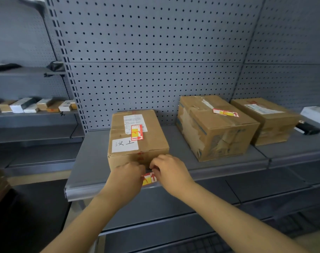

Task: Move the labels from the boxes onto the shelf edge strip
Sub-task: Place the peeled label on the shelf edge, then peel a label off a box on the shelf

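Two hands meet at the shelf edge strip (104, 190): the left hand (127, 177) and right hand (169, 170) both pinch a red-and-yellow label (149, 178) with closed fingertips, pressing it onto the strip just before the near box (137, 139). Looks like the sticking step; next comes a reach for the label (136, 132) on that box's top. Beyond, the middle box (215, 128) keeps its label (225, 112), with a far box (266, 119) behind.

Can't see much of that label from here

Both hands, left hand (127, 175) and right hand (169, 171), cover most of the red-yellow label (149, 178) on the shelf edge strip (104, 191); fingertips hidden. Print on the near box's white sheet (134, 123) is too small to read. The white box (315, 114) far right is cut off.
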A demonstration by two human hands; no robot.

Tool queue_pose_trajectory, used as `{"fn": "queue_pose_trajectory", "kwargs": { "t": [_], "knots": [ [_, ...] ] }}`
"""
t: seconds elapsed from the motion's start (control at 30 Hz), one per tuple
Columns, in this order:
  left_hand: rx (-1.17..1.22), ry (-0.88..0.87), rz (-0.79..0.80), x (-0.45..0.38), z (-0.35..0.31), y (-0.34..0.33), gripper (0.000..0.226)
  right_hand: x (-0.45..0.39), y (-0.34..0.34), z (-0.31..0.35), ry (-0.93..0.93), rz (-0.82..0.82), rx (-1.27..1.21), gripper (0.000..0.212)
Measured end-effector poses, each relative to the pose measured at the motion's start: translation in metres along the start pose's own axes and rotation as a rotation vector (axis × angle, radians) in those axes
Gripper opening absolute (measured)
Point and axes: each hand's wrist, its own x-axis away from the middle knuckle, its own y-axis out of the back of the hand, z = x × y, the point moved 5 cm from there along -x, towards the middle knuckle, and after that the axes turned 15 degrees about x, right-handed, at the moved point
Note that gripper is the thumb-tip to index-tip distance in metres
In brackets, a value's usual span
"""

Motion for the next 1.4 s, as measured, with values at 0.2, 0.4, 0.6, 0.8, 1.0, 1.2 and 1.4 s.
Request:
{"fn": "queue_pose_trajectory", "kwargs": {
  "t": [0.2,0.4,0.6,0.8,1.0,1.2,1.4],
  "knots": [
    [0.094,-0.155,-0.012,-0.027,-0.052,0.002,0.021,0.032,0.012,-0.059,-0.292,0.063,0.043,0.023],
    [0.158,-0.332,0.058,-0.059,-0.127,-0.009,0.026,0.079,0.029,-0.130,-0.502,0.164,0.094,0.026],
    [0.147,-0.504,0.115,-0.087,-0.222,-0.031,0.032,0.142,0.057,-0.203,-0.660,0.145,0.107,0.027],
    [0.127,-0.643,0.105,-0.118,-0.344,-0.054,0.027,0.213,0.093,-0.289,-0.794,0.058,0.106,0.031],
    [0.172,-0.694,0.135,-0.154,-0.452,-0.083,0.034,0.277,0.128,-0.382,-0.879,0.027,0.147,0.031],
    [0.118,-0.728,0.157,-0.190,-0.525,-0.116,0.033,0.318,0.137,-0.461,-0.946,0.017,0.136,0.031],
    [0.034,-0.708,0.132,-0.241,-0.579,-0.151,0.034,0.324,0.124,-0.543,-0.970,0.019,0.111,0.031]
  ]
}}
